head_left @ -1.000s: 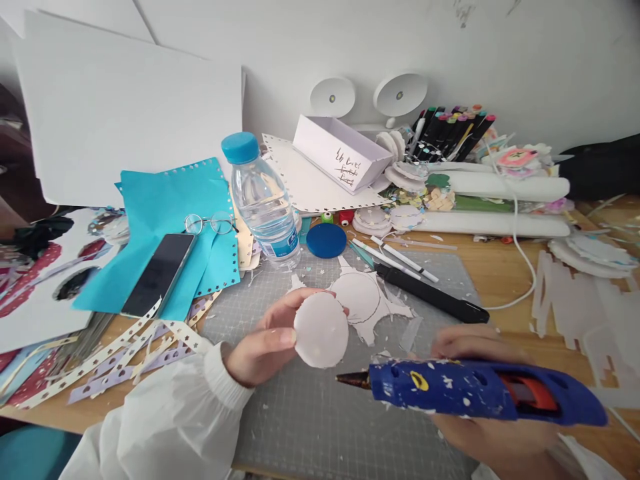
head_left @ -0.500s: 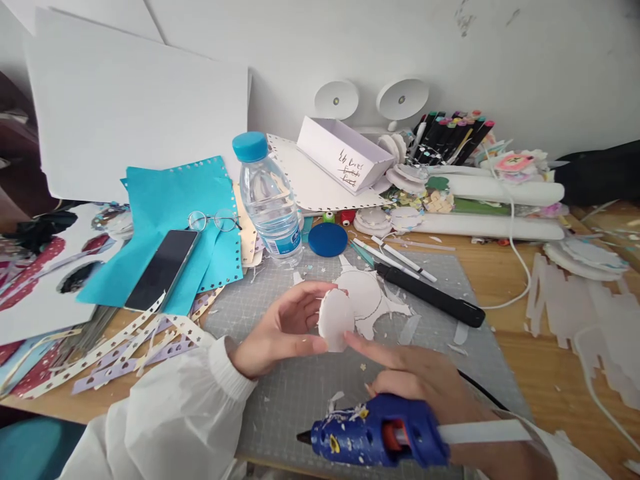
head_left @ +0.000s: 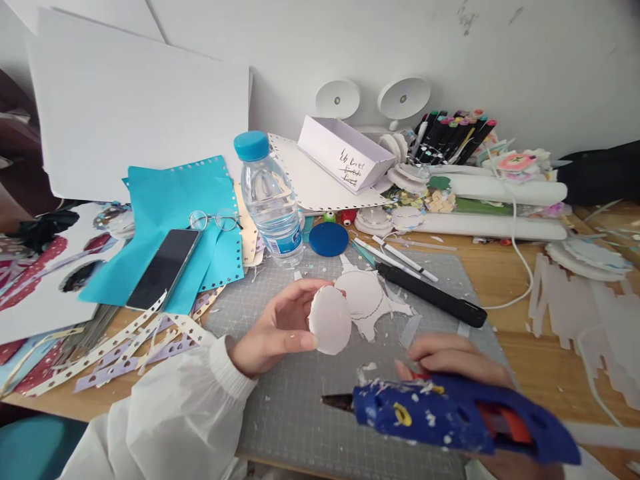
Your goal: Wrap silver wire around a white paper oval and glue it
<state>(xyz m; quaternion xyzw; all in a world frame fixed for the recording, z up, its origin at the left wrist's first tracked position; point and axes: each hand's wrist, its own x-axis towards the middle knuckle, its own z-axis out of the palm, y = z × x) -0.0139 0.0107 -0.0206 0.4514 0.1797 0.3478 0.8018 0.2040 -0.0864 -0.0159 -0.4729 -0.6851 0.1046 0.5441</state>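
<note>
Between the thumb and fingers of my left hand (head_left: pixel 285 323) is a white foam disc (head_left: pixel 331 321), its flat face turned toward me and tilted. My right hand (head_left: pixel 455 357) is wrapped round a blue hot glue gun (head_left: pixel 425 413), whose dark nozzle points left, below the disc. Strings of glue and white crumbs cling to its barrel, and a clear glue stick (head_left: pixel 603 435) sticks out of its back. Just behind the disc, a white foam cutout (head_left: pixel 363 293) with pointed arms lies on the grey cutting mat (head_left: pixel 300 413).
A water bottle (head_left: pixel 270 200) stands behind my left hand, beside a blue round lid (head_left: pixel 329 239). A black pen-shaped tool (head_left: pixel 433 293) lies to the right. At left are a phone (head_left: pixel 164 269), glasses (head_left: pixel 215 221) and punched paper strips (head_left: pixel 125 343). A white cable (head_left: pixel 520 260) curves at right.
My right hand has drawn away from the disc to the right, carrying the glue gun with it. The disc has turned to show more of its face.
</note>
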